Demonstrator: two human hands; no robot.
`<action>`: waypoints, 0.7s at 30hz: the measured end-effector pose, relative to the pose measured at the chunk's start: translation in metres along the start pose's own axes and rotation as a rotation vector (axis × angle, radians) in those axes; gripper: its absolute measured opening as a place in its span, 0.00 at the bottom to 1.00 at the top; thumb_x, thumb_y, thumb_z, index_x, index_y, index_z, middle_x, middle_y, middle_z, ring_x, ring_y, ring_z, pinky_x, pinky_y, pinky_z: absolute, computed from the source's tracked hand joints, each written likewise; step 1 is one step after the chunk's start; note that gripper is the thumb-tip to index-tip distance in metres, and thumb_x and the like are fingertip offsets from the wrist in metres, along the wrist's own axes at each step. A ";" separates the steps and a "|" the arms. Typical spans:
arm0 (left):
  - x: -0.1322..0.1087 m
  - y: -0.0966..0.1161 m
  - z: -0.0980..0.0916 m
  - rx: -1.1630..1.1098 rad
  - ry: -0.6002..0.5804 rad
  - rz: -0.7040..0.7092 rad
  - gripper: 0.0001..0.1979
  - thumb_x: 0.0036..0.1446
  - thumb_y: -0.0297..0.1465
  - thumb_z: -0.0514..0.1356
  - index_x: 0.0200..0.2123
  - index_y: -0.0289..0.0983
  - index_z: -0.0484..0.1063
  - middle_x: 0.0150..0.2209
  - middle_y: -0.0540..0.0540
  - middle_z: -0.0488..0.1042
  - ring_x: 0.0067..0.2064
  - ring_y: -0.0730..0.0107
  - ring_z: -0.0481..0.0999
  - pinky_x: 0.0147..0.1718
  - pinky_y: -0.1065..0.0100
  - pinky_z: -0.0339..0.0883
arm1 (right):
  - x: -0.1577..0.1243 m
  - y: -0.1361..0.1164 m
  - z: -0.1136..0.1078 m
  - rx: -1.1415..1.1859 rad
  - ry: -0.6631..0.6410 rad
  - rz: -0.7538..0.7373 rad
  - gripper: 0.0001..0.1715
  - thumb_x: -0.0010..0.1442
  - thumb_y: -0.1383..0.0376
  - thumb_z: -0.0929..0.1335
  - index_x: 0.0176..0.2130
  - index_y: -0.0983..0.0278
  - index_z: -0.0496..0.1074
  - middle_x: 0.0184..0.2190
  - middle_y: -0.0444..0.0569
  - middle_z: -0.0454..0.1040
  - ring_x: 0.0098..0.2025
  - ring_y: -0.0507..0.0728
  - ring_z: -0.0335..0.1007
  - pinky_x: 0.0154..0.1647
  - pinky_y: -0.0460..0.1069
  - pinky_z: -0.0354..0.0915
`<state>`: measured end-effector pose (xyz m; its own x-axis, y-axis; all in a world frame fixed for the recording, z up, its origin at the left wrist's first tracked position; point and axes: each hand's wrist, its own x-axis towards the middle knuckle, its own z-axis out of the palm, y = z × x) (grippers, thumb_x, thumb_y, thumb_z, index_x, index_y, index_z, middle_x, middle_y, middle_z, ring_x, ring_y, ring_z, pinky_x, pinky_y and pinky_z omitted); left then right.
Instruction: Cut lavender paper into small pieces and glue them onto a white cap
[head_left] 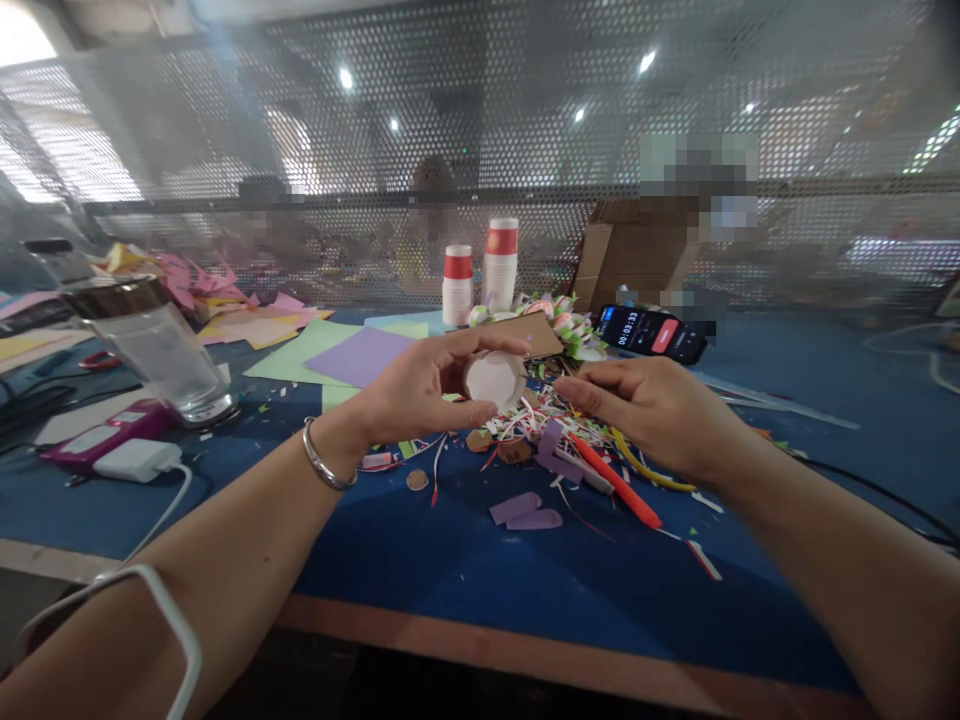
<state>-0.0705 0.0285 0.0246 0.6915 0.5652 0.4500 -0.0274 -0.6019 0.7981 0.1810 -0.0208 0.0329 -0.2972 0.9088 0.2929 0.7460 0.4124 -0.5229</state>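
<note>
The blue counter [420, 570] runs across the whole view, backed by a perforated metal screen [525, 120]. Loose sheets of coloured paper [360, 355] lie at the far left, near a drinking glass [169, 360]. Two piles of stacked cups [501, 262] stand against the screen, and a phone [651, 333] with a lit display lies to their right.

The left hand [420, 385] is raised just above the counter. It pinches a pale paper cup [493, 380], seen end-on, between the thumb on top and the fingers below. The right hand [652, 405] hovers palm down beside it, close but apart, with its fingers pressed side by side and pointing at the cup. Its thumb is hidden, so I cannot tell whether it nips anything. Under both hands lies a heap of paper scraps [540, 415], with an orange stick [615, 482] and two purple cut-outs [525, 512] on its near edge.

Three risks seem likely:
- The cup is thin and held only by its rim, so a hard squeeze could crease it and a loose grip could drop it into the scraps.
- A white cable [161, 600] loops over the left forearm. A quick reach could drag its charger [135, 458] along the counter.
- The glass stands near that same arm, and a sweep to the left could tip it.
</note>
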 end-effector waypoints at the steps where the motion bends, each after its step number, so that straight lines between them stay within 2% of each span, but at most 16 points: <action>1: 0.000 0.000 0.000 -0.003 -0.002 0.006 0.28 0.53 0.28 0.69 0.58 0.37 0.71 0.50 0.40 0.76 0.40 0.70 0.75 0.37 0.70 0.70 | 0.000 0.001 0.000 0.005 0.004 -0.007 0.36 0.63 0.36 0.60 0.21 0.61 0.59 0.19 0.41 0.53 0.24 0.51 0.51 0.26 0.50 0.48; 9: 0.001 0.003 0.000 -0.117 -0.007 -0.052 0.26 0.52 0.25 0.68 0.55 0.38 0.73 0.50 0.41 0.77 0.44 0.66 0.78 0.41 0.69 0.70 | -0.003 0.000 -0.002 0.025 0.004 -0.026 0.35 0.62 0.36 0.61 0.22 0.61 0.63 0.19 0.41 0.56 0.23 0.51 0.52 0.24 0.50 0.48; 15: 0.002 -0.002 0.000 -0.271 0.087 -0.129 0.17 0.53 0.28 0.69 0.48 0.36 0.77 0.49 0.41 0.80 0.45 0.65 0.79 0.46 0.66 0.71 | -0.003 -0.001 -0.001 -0.005 -0.012 -0.051 0.35 0.64 0.38 0.61 0.23 0.62 0.66 0.20 0.43 0.60 0.25 0.52 0.54 0.26 0.50 0.50; 21: 0.003 0.001 0.004 -0.388 0.100 -0.150 0.16 0.54 0.27 0.69 0.46 0.37 0.75 0.50 0.41 0.80 0.46 0.67 0.79 0.42 0.69 0.72 | -0.003 -0.003 -0.002 0.040 0.007 -0.047 0.35 0.63 0.37 0.61 0.22 0.61 0.61 0.20 0.42 0.58 0.24 0.51 0.52 0.25 0.50 0.49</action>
<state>-0.0653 0.0273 0.0249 0.6353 0.6940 0.3386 -0.2147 -0.2625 0.9408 0.1812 -0.0252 0.0350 -0.3268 0.8882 0.3230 0.7069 0.4565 -0.5402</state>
